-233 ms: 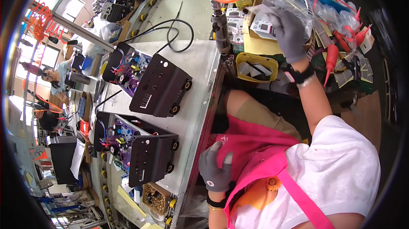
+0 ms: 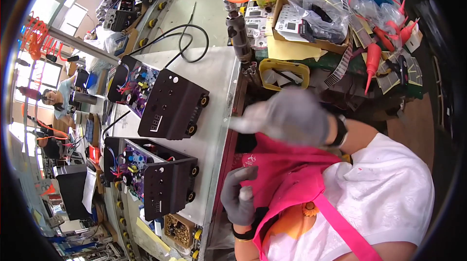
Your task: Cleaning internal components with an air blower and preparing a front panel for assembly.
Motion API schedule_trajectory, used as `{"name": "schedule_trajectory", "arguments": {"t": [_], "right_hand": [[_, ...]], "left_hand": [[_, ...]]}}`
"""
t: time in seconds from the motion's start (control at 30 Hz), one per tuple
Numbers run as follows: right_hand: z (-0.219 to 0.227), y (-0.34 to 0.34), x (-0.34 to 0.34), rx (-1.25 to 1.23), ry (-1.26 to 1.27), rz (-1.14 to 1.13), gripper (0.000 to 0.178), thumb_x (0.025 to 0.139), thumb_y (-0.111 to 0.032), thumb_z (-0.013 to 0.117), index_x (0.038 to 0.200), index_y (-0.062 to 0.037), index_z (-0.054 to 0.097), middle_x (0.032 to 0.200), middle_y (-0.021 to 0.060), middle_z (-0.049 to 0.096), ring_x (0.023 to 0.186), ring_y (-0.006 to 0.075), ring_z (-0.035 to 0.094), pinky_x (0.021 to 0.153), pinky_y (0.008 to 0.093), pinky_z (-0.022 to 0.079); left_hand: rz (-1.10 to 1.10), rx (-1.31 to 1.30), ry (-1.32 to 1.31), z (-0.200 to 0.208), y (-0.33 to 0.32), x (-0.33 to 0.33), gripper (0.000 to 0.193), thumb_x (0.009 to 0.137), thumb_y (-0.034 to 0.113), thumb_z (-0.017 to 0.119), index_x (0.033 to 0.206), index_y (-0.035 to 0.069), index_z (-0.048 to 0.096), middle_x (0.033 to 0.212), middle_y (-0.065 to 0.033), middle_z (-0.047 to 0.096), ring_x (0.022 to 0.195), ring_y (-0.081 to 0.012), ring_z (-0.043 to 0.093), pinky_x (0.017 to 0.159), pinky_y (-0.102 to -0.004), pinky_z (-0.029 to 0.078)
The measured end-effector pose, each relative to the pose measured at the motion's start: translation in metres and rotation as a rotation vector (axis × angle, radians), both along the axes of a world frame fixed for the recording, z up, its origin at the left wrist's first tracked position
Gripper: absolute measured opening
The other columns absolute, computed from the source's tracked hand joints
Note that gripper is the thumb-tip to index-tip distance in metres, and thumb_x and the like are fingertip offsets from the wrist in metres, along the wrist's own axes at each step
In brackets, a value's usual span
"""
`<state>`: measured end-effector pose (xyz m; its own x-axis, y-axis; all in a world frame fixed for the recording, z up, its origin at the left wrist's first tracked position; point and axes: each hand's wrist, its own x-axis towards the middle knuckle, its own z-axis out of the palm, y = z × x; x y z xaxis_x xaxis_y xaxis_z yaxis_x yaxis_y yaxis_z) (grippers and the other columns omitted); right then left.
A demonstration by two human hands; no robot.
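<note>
Pale and blurred, a thin piece [image 2: 243,124] juts from the right hand [image 2: 299,117], its long axis roughly level, pointing left to the edge of the bench [image 2: 221,81]; how that hand closes cannot be told. The left hand [image 2: 238,197] is half-curled, thumb apart. A cardboard box [image 2: 333,45] holds clear plastic [image 2: 316,7] and printed white cards [image 2: 289,20]; a yellow bin [image 2: 305,70], white scraps [image 2: 279,78].

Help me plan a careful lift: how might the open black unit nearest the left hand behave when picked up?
The open black unit would probably stay stiff, being flat-sided and straight-edged. Its exposed purple circuitry looks fragile. Packed with components, it may be fairly heavy.
</note>
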<state>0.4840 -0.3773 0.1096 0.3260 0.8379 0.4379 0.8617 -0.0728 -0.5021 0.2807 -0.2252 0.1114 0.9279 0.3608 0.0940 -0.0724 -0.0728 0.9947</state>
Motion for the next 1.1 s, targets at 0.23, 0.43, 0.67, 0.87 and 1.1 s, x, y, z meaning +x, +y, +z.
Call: {"name": "schedule_trajectory", "arguments": {"t": [0.23,0.43,0.67,0.87,1.1], "right_hand": [[-0.007,0.042,-0.086,0.396,-0.104,-0.015,0.04,0.083,-0.016,0.053,0.12,-0.0025,0.056,0.104,0.0106,0.065,0.075,0.0193,0.064,0.058,0.0317,0.051],[-0.016,0.047,-0.084,0.418,0.049,0.014,0.039,0.084,-0.017,0.052,0.12,-0.002,0.057,0.102,0.0127,0.066,0.075,0.0202,0.065,0.057,0.0321,0.052],[-0.021,0.041,-0.086,0.446,-0.037,-0.034,0.041,0.083,-0.019,0.051,0.121,-0.0036,0.055,0.102,0.0096,0.065,0.085,0.0228,0.065,0.06,0.0334,0.052],[-0.028,0.028,-0.082,0.414,-0.019,-0.029,0.038,0.084,-0.021,0.05,0.12,-0.0084,0.056,0.111,0.0091,0.062,0.092,0.023,0.064,0.061,0.0338,0.051],[-0.032,0.016,-0.077,0.46,-0.027,0.033,0.044,0.084,-0.021,0.05,0.127,-0.0099,0.051,0.111,0.0094,0.063,0.082,0.0194,0.064,0.055,0.0291,0.049]], "left_hand": [[0.259,-0.328,-0.019,0.002,-0.005,0.002,0.062,0.092,0.047,0.054,0.127,-0.004,0.045,0.117,-0.0159,0.055,0.107,-0.0229,0.054,0.094,-0.0364,0.042],[0.315,-0.311,-0.001,-0.001,-0.01,0.007,0.053,0.096,0.044,0.048,0.123,-0.002,0.047,0.114,-0.0149,0.055,0.105,-0.0247,0.055,0.095,-0.0378,0.042],[0.336,-0.229,0.03,-0.011,-0.009,0.002,0.057,0.098,0.049,0.038,0.124,-0.001,0.044,0.121,-0.0169,0.051,0.11,-0.0284,0.053,0.098,-0.0413,0.041],[0.414,-0.176,0.185,-0.014,-0.016,0.0,0.065,0.097,0.054,0.035,0.129,-0.002,0.041,0.127,-0.02,0.048,0.112,-0.0302,0.053,0.097,-0.0428,0.042],[0.355,-0.095,0.118,-0.009,-0.028,-0.006,0.064,0.092,0.051,0.045,0.131,0.0,0.041,0.13,-0.0235,0.046,0.117,-0.0356,0.05,0.099,-0.0489,0.04]]}}
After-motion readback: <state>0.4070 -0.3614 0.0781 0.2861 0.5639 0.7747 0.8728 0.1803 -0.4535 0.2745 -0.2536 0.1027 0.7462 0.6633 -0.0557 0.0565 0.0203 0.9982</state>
